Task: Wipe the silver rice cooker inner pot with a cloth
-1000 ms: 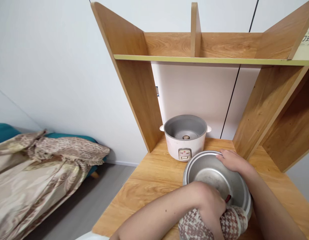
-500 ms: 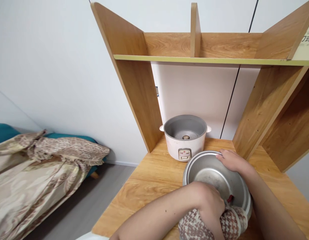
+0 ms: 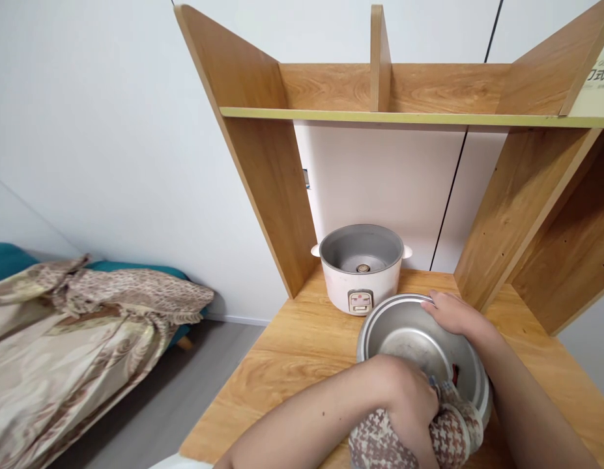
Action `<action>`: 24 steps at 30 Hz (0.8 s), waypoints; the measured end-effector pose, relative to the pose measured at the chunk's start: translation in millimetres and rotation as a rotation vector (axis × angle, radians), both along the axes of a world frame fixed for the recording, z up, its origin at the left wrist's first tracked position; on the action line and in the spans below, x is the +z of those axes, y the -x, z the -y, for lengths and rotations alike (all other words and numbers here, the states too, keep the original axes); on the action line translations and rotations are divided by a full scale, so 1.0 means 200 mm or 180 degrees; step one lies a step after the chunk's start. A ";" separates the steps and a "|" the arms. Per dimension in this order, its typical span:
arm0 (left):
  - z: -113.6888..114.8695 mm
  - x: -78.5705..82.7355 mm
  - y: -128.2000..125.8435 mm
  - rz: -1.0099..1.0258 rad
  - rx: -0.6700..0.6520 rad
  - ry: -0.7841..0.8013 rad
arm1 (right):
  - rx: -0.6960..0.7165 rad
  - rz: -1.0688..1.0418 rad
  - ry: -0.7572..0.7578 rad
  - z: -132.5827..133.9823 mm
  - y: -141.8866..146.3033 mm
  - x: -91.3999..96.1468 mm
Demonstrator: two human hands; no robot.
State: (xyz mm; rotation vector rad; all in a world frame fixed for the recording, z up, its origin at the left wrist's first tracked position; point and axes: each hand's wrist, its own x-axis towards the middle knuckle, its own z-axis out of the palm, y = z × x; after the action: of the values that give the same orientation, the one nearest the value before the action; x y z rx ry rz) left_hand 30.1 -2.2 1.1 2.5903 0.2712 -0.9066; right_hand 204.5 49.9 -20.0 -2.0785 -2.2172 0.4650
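A silver inner pot (image 3: 404, 326) of a rice cooker is tilted with its opening toward me over the desk. My right hand (image 3: 451, 312) is closed on the pot's far right rim. Across the pot's near side reaches my left hand (image 3: 415, 400), wrapped round a brown-and-white houndstooth cloth (image 3: 451, 433). Part of the cloth goes into the pot; the left fingertips are hidden. A small dark red spot (image 3: 455, 374) shows against the inner wall, and what it is I cannot tell. Behind the pot stands the white rice cooker body (image 3: 363, 286), lidless, its heating plate visible.
The wooden desk (image 3: 262, 371) carries a shelf unit (image 3: 270, 189) with upright panels on both sides of the cooker. At the left, a teal bed or sofa (image 3: 145, 266) with a patterned blanket (image 3: 86, 352) stands by the wall. Grey floor (image 3: 204, 352) lies between.
The cloth has shifted slightly inside the pot, and the red spot appears a little higher and further right. Both hands keep nearly the same places.
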 end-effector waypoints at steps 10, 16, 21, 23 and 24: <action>0.01 0.02 0.00 -0.0060 0.0016 -0.0009 | 0.0033 0.0011 -0.0026 0.00 0.00 0.00; 0.01 0.04 0.00 -0.0068 -0.0049 0.0034 | 0.0025 0.0019 -0.0023 0.00 0.01 0.01; 0.01 0.07 -0.01 -0.0289 -0.0187 0.0052 | 0.0041 0.0007 -0.0028 0.00 0.00 0.00; 0.01 0.07 -0.01 -0.0340 -0.0204 0.0042 | 0.0050 0.0009 -0.0029 0.00 0.00 -0.01; 0.01 0.07 -0.01 -0.0366 -0.0201 0.0038 | 0.0053 0.0012 -0.0027 -0.01 0.00 -0.01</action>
State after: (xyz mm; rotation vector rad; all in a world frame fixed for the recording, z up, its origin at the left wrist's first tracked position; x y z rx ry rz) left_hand 32.5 -5.2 15.3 2.5526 0.2154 -1.0784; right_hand 205.0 51.2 -22.5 -2.0601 -2.2361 0.4522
